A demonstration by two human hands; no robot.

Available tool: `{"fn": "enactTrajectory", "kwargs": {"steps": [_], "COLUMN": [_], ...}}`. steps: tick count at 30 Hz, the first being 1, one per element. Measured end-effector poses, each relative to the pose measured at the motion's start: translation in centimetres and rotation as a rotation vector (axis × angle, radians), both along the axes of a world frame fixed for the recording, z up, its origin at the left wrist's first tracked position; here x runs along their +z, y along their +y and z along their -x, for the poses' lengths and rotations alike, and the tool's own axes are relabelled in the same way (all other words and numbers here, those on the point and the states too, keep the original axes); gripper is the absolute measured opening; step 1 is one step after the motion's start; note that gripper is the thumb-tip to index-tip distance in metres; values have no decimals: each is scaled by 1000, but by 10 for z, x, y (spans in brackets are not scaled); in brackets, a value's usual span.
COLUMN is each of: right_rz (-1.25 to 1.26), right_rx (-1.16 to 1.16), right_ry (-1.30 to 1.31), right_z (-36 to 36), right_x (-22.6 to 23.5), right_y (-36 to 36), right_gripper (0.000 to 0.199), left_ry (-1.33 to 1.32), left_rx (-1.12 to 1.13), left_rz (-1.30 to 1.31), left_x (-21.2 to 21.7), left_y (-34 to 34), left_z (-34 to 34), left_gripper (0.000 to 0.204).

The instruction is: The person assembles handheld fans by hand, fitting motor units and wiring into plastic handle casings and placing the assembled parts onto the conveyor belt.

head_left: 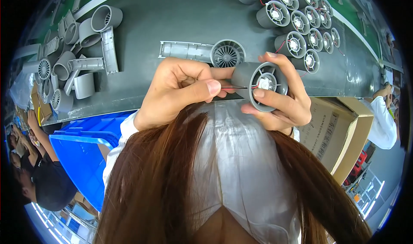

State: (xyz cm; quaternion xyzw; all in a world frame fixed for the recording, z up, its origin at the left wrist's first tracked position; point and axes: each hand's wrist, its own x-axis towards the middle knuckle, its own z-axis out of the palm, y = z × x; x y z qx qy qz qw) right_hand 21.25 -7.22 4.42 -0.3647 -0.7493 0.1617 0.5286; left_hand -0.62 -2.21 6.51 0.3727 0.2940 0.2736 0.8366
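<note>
Near the front edge of the dark work surface, my right hand [282,89] wraps round a grey plastic fan housing [245,74], tilted so its open ring end with spokes shows. A white motor hub [266,83] sits in the ring's middle, and my right thumb presses beside it. My left hand [185,82] pinches thin red and black wires [234,87] that run to the housing's rim. Just behind my hands stand a round grey grille piece [228,54] and a long grey half-shell cover [186,51], lying end to end.
Several grey housings with motors and red wires [294,43] stand in rows at the far right. Loose grey tubes and covers [88,33] pile up at the left. Below the table edge are a blue bin [81,147] and a cardboard box [327,132]. Other people [51,179] work at both sides.
</note>
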Motion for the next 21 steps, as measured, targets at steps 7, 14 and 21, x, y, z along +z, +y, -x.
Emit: {"fn": "enactTrajectory", "kwargs": {"steps": [7, 14, 21], "right_rz": [-57, -44, -29], "right_rx": [39, -22, -77], "right_ry": [-143, -140, -75], "right_z": [-5, 1, 1], "right_x": [7, 5, 8], "right_y": [2, -3, -6], "right_gripper": [42, 39, 43], "left_ry": [-73, -43, -65], "left_rx": [11, 0, 3], "left_rz": [-23, -41, -35], "left_x": [0, -2, 1], "left_y": [-2, -3, -5], "left_z": [-3, -5, -8], "left_gripper": [20, 18, 17]}}
